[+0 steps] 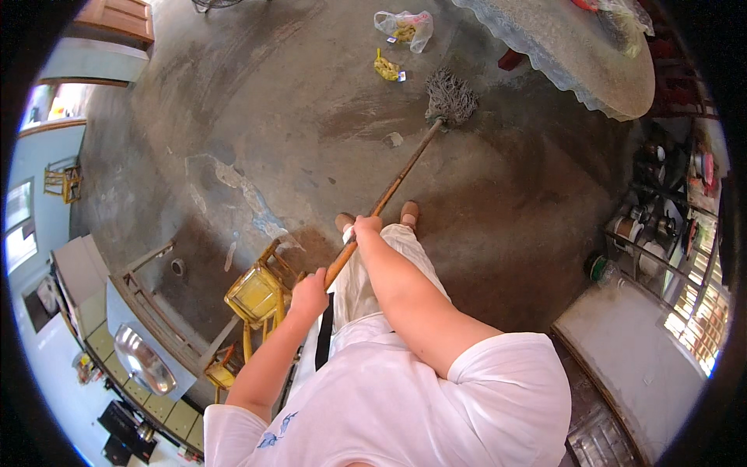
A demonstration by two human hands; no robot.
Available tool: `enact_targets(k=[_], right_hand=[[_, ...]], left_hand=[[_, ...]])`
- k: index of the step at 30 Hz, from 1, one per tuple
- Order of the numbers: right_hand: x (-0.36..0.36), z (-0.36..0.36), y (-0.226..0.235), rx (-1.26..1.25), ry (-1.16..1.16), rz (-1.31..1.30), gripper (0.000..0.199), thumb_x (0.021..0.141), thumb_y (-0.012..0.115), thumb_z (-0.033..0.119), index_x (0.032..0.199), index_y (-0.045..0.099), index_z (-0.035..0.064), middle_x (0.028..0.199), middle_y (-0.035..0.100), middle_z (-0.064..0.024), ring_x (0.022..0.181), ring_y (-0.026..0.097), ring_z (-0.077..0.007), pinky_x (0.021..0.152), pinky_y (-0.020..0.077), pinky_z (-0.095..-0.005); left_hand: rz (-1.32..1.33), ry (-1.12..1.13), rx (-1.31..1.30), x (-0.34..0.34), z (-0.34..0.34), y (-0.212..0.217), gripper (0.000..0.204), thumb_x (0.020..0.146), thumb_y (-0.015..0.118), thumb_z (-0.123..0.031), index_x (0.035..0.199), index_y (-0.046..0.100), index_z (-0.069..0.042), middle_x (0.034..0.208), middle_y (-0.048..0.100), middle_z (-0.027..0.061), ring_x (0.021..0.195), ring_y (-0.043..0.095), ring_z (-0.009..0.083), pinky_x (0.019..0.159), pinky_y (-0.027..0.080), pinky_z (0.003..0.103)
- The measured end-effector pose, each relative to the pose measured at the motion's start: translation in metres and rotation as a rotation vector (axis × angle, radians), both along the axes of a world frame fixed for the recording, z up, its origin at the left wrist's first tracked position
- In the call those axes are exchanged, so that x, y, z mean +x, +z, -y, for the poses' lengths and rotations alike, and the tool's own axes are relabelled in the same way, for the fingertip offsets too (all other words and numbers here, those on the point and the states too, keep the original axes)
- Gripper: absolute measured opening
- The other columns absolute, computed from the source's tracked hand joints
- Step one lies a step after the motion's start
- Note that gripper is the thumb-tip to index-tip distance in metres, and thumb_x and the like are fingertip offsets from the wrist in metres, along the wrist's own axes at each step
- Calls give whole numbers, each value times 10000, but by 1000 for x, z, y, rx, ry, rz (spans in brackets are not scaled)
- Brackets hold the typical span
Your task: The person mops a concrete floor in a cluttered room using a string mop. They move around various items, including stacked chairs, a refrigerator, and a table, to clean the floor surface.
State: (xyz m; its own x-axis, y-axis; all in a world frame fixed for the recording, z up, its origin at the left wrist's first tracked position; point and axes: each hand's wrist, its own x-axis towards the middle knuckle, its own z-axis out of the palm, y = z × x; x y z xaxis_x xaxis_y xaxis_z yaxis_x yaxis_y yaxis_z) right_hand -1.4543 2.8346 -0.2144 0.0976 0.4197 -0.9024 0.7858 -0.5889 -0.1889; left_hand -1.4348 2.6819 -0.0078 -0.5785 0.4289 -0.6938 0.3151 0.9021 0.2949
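Observation:
A mop with a long wooden handle slants from my body out over the floor. Its grey string head rests on the concrete ahead of me, right of the middle. My right hand is wrapped round the handle about halfway along. Nearer the handle's end, my left hand grips it too, lower and to the left. Dark, damp-looking patches spread on the floor around the mop head and to its right.
A yellow net bag and a clear plastic bag lie beyond the mop head. A cloth-covered table stands at the far right. Yellow stools sit by my left arm. A metal sink is at left, a dish rack at right.

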Motion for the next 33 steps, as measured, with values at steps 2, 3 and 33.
enact_targets(k=[2,3,33], right_hand=[[0,-22,-13,-3,79,-35,204,778,538,93,877,494,-80,621,592,-182,503,611,-274,454,490,-348],[1,-36,-21,-4,119,-52,205,779,538,95,876,494,-80,622,595,-179,510,617,-271,462,495,-346],[-19,-182,24,247,480,200,639,891,362,60,1399,-23,99,1265,357,-282,1065,506,-368,882,459,-418]], left_hand=[[5,-14,2,-10,-21,-6,315,683,596,-64,976,483,-59,802,592,186,756,592,364,663,481,447],[9,-20,4,-15,-34,-10,318,679,598,-64,977,485,-58,803,592,187,761,590,366,669,481,444],[96,-132,16,-20,-160,-54,597,763,512,-12,1314,300,-99,947,564,191,792,597,345,653,496,394]])
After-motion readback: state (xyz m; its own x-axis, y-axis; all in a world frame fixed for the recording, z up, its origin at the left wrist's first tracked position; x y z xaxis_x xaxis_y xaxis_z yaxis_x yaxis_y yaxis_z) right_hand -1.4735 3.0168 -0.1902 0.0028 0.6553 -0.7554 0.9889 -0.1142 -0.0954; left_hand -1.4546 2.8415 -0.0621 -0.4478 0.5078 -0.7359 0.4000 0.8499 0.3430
